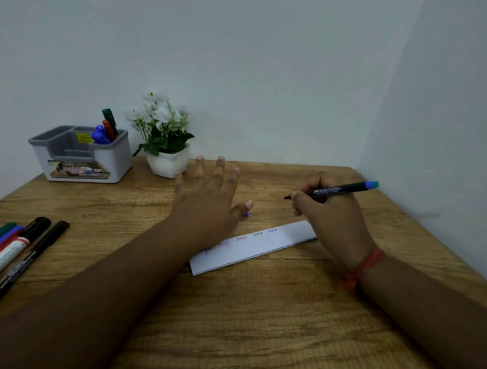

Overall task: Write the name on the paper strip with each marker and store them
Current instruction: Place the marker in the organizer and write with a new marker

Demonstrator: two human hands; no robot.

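A white paper strip [267, 246] lies slanted on the wooden desk, with the name written on it several times in different colours. My right hand [325, 208] holds an uncapped black marker with a blue end [340, 189] level above the strip's right end, tip pointing left. My left hand [209, 197] hovers with fingers spread above the strip's left part; a small blue cap [246, 214] shows under its thumb. Whether the thumb grips the cap I cannot tell. A grey-and-white organiser [82, 155] at the back left holds several stored markers [106, 129].
Several more markers [19, 244] lie in a row at the desk's left edge. A white pot of white flowers [165, 143] stands next to the organiser. Walls close the desk at the back and right. A red thread circles my right wrist.
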